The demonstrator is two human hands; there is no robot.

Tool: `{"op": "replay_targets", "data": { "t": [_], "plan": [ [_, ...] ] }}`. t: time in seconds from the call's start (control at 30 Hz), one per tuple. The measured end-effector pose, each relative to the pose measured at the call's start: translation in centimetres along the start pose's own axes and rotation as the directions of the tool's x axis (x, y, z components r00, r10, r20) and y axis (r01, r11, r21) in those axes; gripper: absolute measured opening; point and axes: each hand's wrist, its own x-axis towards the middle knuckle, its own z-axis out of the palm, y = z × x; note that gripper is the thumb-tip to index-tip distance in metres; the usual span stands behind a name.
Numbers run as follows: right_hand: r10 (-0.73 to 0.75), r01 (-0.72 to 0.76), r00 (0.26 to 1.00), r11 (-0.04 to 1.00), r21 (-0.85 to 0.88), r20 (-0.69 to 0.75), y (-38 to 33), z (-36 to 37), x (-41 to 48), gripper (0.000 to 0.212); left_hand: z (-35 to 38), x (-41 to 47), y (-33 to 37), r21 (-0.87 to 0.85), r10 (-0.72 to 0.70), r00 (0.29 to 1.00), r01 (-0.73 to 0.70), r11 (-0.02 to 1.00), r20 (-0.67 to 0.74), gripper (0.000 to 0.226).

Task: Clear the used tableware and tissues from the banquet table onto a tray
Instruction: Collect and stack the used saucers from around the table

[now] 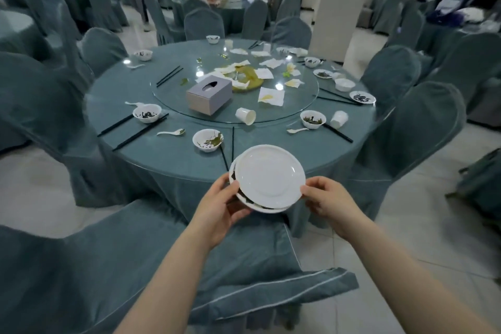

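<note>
Holding a stack of white plates (267, 179) above the near edge of the surface (176, 160), well on the viewer's side of the tissue box (208, 95), the person is midway through collecting tableware. The left hand (219, 206) is curling its grip around the stack's rim, and the right hand (325, 198) is pinching the opposite rim. No tray is showing. The soiled bowl (208, 139) nearer than the tissue box looks like the next pickup, which would mean freeing one hand.

Round counter (176, 156), teal cloth, glass turntable (176, 95) in the middle. On the cloth ring: dirty bowls (208, 140), black chopsticks (139, 133), white spoons (171, 132), small plates (362, 97). On the glass: tissue box (209, 94), stained tissues (271, 96), paper cup (245, 116) tipped over near the edge.
</note>
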Motion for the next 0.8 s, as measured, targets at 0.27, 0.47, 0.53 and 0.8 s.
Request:
{"op": "replay_targets", "data": {
  "t": [0.27, 0.47, 0.53, 0.8],
  "plan": [
    [0.006, -0.004, 1.0, 0.995, 0.1, -0.019, -0.7, -4.7, -1.2, 0.038, 4.8, 0.5, -1.2, 0.033, -0.021, 0.997, 0.019, 0.999, 0.072, 0.027],
    [-0.02, 0.022, 0.999, 0.996, 0.085, -0.027, -0.3, -13.1, -1.6, 0.054, 12.4, 2.1, -4.7, 0.044, -0.065, 0.988, 0.06, 0.997, 0.141, 0.02],
    [-0.031, 0.033, 0.999, 0.996, 0.083, -0.027, 0.1, -16.8, -1.6, 0.043, 15.6, 2.8, -6.4, 0.047, -0.092, 0.983, 0.085, 0.995, 0.158, 0.019],
    [0.065, -0.051, 0.994, 0.987, 0.153, -0.088, 3.5, -29.7, 0.4, 0.025, 26.3, 5.3, -13.5, 0.087, -0.097, 0.981, 0.083, 0.993, 0.167, 0.023]
  ]
}}
